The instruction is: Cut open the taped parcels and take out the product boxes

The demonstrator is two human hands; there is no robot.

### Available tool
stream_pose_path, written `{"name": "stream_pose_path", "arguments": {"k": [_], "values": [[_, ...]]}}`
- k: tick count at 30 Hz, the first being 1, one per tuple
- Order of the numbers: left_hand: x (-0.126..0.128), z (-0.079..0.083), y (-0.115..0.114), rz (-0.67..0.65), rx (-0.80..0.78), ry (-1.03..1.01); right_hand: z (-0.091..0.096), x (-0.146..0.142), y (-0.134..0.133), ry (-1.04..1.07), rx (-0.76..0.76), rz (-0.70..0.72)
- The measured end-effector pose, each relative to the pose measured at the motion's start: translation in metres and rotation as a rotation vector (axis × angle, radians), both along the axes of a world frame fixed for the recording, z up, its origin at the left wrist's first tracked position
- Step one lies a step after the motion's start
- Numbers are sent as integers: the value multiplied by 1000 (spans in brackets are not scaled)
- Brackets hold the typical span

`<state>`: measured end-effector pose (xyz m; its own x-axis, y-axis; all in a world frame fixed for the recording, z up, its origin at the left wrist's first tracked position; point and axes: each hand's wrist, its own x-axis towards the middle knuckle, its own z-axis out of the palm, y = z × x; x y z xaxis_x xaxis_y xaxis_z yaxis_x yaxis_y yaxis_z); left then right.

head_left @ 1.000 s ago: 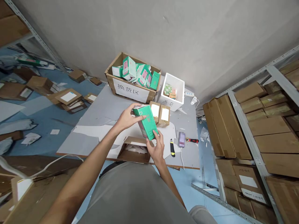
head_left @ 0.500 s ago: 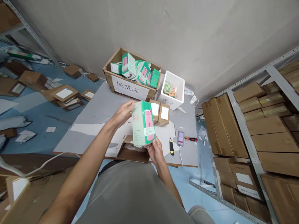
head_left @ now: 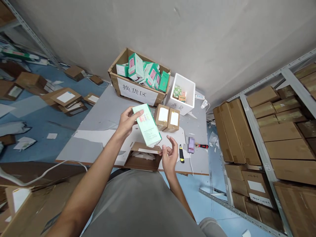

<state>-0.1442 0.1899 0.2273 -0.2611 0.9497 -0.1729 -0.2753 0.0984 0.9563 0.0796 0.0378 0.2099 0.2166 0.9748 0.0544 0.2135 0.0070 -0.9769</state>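
My left hand grips the upper end of a pale green product box, thumb on its printed face. The box hangs tilted over the table, a printed side panel turned up. Just off its lower right corner is my right hand, fingers apart and curled, holding nothing that I can see. Below the product box, at the table's near edge, lies an open cardboard carton with white wrapping inside. Two small brown boxes with white labels stand behind the product box.
At the back stand a large carton of similar green boxes and a white foam bin with small packs. A utility knife, a phone on a cable and a red-handled tool lie right. Loaded shelves flank the table.
My right hand has let go of the product box and moved slightly right. In my left hand the box has turned, so its pale side panel shows instead of the pink picture.
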Motion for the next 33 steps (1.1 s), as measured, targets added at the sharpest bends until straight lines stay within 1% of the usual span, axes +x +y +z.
{"name": "stream_pose_path", "arguments": {"k": [3, 5, 6, 8, 11, 16, 18, 20, 23, 25, 27, 29, 31, 33], "values": [[-2, 1, 1, 50, -1, 66, -1, -3, -5, -242, 132, 132], [-1, 2, 0, 51, -10, 102, -8, -9, -4, -389, 174, 204], [1, 2, -2, 45, -17, 111, -12, -12, -2, -452, 182, 218], [4, 1, -5, 28, -34, 107, -20, -19, 3, -549, 194, 211], [7, -1, -9, 19, -51, 83, -26, -25, 9, -636, 203, 181], [-2, 2, -11, -5, -42, 138, -27, -29, 12, -645, 200, 168], [-9, 7, -11, -29, -26, 188, -26, -31, 13, -594, 201, 147], [-15, 14, -13, -51, -3, 224, -24, -34, 17, -480, 181, 128], [-23, 23, -17, -59, 46, 174, -19, -39, 26, -164, 68, 126], [-27, 25, -21, -64, 84, 103, -16, -41, 34, 83, -39, 140], [-30, 23, -27, -80, 110, 75, -12, -44, 42, 288, -137, 164], [-33, 17, -37, -98, 103, 102, -9, -48, 49, 429, -209, 186], [-33, 8, -50, -112, 57, 139, -8, -56, 54, 520, -238, 195], [-32, -3, -63, -127, -9, 158, -9, -65, 57, 565, -238, 186]]}}
